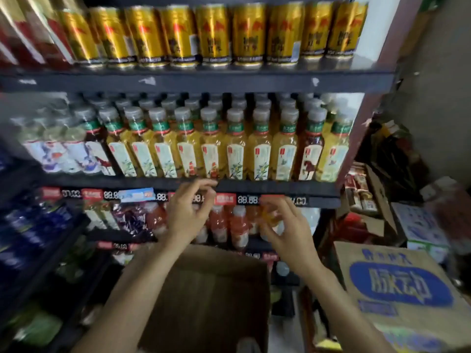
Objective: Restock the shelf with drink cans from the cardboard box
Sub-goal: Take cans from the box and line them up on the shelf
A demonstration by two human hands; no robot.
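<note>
A row of gold drink cans (211, 34) fills the top shelf (198, 81). An open brown cardboard box (211, 296) stands below me in front of the shelves; its inside is dark and I cannot see any cans in it. My left hand (188, 212) hovers before the price strip of the middle shelf, fingers curled and apart, holding nothing. My right hand (285, 225) is level with it to the right, fingers spread, nothing in it. Both hands are above the box and well below the cans.
Tea bottles (237, 146) crowd the middle shelf, and red juice bottles (229, 225) stand on the shelf below. A closed carton with a blue logo (400, 284) sits at the right, with more stacked boxes (420, 225) behind it. Blue packs (33, 225) line the left shelves.
</note>
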